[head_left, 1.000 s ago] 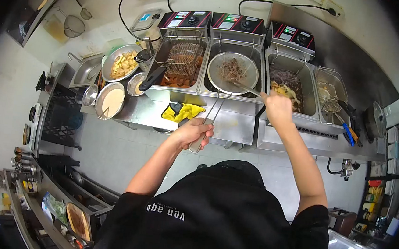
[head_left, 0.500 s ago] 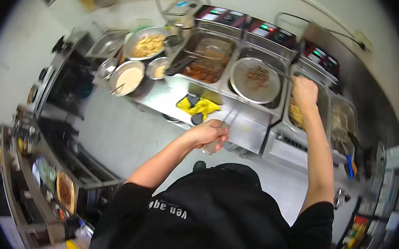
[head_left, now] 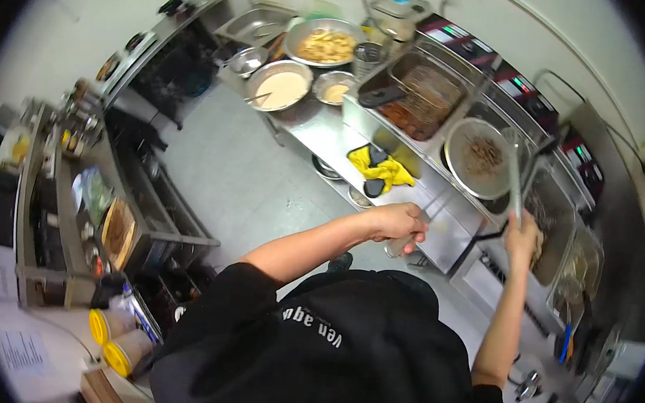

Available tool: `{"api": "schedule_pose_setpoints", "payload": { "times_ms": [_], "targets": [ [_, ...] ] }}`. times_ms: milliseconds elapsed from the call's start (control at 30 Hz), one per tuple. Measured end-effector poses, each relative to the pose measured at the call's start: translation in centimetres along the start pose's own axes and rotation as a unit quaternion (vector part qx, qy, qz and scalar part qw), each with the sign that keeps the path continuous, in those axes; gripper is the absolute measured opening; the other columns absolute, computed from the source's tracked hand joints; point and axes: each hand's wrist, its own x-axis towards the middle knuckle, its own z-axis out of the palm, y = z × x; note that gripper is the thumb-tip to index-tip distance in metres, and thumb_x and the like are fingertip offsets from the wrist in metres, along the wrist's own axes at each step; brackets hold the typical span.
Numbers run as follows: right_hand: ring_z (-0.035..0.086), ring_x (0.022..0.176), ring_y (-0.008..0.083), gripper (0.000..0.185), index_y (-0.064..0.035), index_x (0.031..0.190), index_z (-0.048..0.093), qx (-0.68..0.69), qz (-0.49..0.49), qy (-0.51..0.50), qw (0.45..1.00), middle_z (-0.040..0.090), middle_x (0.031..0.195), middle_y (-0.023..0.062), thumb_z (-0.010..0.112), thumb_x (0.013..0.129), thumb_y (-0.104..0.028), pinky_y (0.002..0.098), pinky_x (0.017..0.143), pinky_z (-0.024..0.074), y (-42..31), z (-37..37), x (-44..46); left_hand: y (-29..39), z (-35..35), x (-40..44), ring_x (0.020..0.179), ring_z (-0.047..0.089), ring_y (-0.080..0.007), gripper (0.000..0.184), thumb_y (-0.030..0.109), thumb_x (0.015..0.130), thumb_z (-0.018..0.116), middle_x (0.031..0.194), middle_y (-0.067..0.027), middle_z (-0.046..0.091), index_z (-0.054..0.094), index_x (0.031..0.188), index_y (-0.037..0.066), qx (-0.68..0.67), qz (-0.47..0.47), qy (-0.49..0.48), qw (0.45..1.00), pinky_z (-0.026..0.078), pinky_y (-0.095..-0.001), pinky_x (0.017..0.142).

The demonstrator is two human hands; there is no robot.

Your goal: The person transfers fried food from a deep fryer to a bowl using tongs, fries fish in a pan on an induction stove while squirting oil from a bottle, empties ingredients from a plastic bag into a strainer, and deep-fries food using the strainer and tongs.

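Note:
My left hand (head_left: 402,224) is closed around the grip of a round mesh strainer (head_left: 458,163), which lies over the middle fryer vat. Brown fried bits (head_left: 484,155) sit in the middle of the mesh. In my right hand (head_left: 521,238) is a long metal utensil (head_left: 516,171), pointing away from me. Its far end is beside the strainer's right side, too blurred to tell its kind. Left of the strainer, a wire fry basket (head_left: 430,87) with a black handle hangs in the left vat over brown oil. The right vat (head_left: 552,219) is partly hidden by my right hand.
A yellow cloth (head_left: 385,170) with dark pads lies on the steel counter (head_left: 313,130). To the left stand a bowl of batter (head_left: 280,86), a bowl of pale pieces (head_left: 326,44) and a smaller bowl (head_left: 334,89). Yellow-lidded tubs (head_left: 127,351) are at lower left.
The view has turned, so the counter appears shifted right. My right hand has drawn back toward me; its utensil, earlier lying across the strainer, now points away beside it. My left hand keeps its hold.

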Motion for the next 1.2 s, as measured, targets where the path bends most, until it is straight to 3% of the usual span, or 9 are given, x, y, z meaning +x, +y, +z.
{"api": "schedule_pose_setpoints", "payload": {
  "times_ms": [67, 167, 233, 267, 300, 400, 767, 867, 1200],
  "targets": [
    [0.045, 0.048, 0.0100, 0.043, -0.0052, 0.103, 0.056, 0.236, 0.357, -0.194, 0.882, 0.055, 0.069, 0.0030, 0.055, 0.087, -0.045, 0.0252, 0.042, 0.0371, -7.7, -3.6, -2.4, 0.0, 0.4, 0.6, 0.046, 0.051, -0.0117, 0.021, 0.022, 0.091, 0.051, 0.068, -0.0021, 0.051, 0.049, 0.082, 0.003, 0.084, -0.008, -0.019, 0.996, 0.044, -0.0278, 0.040],
    [0.047, 0.056, 0.0106, 0.029, -0.0106, 0.101, 0.056, 0.366, 0.392, -0.146, 0.831, 0.047, 0.063, -0.0015, 0.044, 0.094, -0.036, 0.0252, 0.049, 0.0407, -9.1, -1.8, -6.4, 0.7, 1.8, 0.6, 0.039, 0.047, -0.0126, 0.024, 0.023, 0.092, 0.051, 0.057, -0.0031, 0.051, 0.051, 0.078, 0.004, 0.027, -0.018, 0.016, 0.999, 0.037, -0.0264, 0.035],
    [0.057, 0.081, 0.0250, 0.026, -0.0075, 0.106, 0.055, -0.055, -0.051, -0.124, 0.989, 0.059, 0.093, 0.0099, 0.052, 0.083, -0.020, 0.0397, 0.077, 0.0450, -5.7, 4.5, -9.2, 0.8, 1.9, 0.9, 0.043, 0.045, -0.0108, 0.022, 0.024, 0.091, 0.055, 0.066, -0.0011, 0.050, 0.047, 0.085, 0.005, 0.074, -0.032, 0.043, 0.996, 0.036, -0.0267, 0.037],
    [0.053, 0.101, 0.0318, 0.035, -0.0065, 0.107, 0.056, 0.123, 0.126, -0.288, 0.941, 0.056, 0.113, 0.0140, 0.058, 0.074, -0.017, 0.0449, 0.093, 0.0359, -8.4, 2.2, -7.4, -0.1, 1.6, 1.5, 0.043, 0.044, -0.0104, 0.021, 0.025, 0.090, 0.056, 0.064, -0.0005, 0.049, 0.047, 0.085, 0.006, 0.087, -0.044, 0.070, 0.993, 0.036, -0.0261, 0.037],
    [0.048, 0.110, 0.0312, 0.038, -0.0051, 0.106, 0.057, 0.199, -0.035, -0.028, 0.979, 0.056, 0.115, 0.0140, 0.061, 0.070, -0.018, 0.0448, 0.097, 0.0325, -6.8, 6.1, -9.8, 0.5, 2.6, 1.5, 0.042, 0.043, -0.0097, 0.020, 0.024, 0.089, 0.057, 0.060, 0.0008, 0.046, 0.048, 0.081, 0.008, 0.096, -0.043, 0.095, 0.990, 0.034, -0.0241, 0.036],
    [0.063, 0.057, 0.0237, 0.026, 0.0005, 0.083, 0.059, 0.445, 0.372, -0.050, 0.813, 0.061, 0.065, 0.0107, 0.050, 0.086, -0.024, 0.0373, 0.048, 0.0525, -14.9, -1.2, -6.7, 0.1, 2.6, 2.9, 0.038, 0.037, -0.0064, 0.024, 0.027, 0.091, 0.054, 0.057, 0.0027, 0.044, 0.048, 0.074, 0.012, 0.104, 0.012, 0.045, 0.993, 0.027, -0.0210, 0.033],
    [0.047, 0.038, 0.0167, 0.042, 0.0005, 0.099, 0.050, 0.467, 0.478, 0.110, 0.736, 0.046, 0.057, 0.0070, 0.051, 0.090, -0.041, 0.0328, 0.033, 0.0383, -25.5, -4.2, -17.2, -1.6, -4.9, 5.9, 0.061, 0.042, -0.0155, 0.013, 0.020, 0.082, 0.047, 0.063, -0.0004, 0.041, 0.047, 0.071, 0.014, 0.261, 0.009, -0.066, 0.963, 0.036, -0.0310, 0.059],
    [0.045, 0.039, 0.0157, 0.046, 0.0000, 0.099, 0.050, 0.494, 0.516, 0.164, 0.680, 0.047, 0.060, 0.0069, 0.053, 0.088, -0.044, 0.0322, 0.033, 0.0373, -29.0, -3.7, -18.2, -3.7, -10.7, 16.6, 0.055, 0.033, -0.0101, 0.034, 0.042, 0.094, 0.045, 0.060, 0.0047, 0.031, 0.042, 0.075, 0.014, 0.139, -0.079, -0.225, 0.961, 0.029, -0.0252, 0.052],
    [0.054, 0.047, 0.0100, 0.044, -0.0062, 0.099, 0.057, 0.439, 0.533, 0.082, 0.719, 0.056, 0.058, 0.0032, 0.067, 0.079, -0.044, 0.0268, 0.040, 0.0450, -29.9, 3.1, -17.1, -4.4, -5.8, 6.0, 0.079, 0.058, -0.0185, 0.029, 0.027, 0.095, 0.037, 0.092, -0.0083, 0.059, 0.054, 0.101, 0.004, 0.182, 0.031, -0.105, 0.977, 0.047, -0.0313, 0.068]
  ]
}}
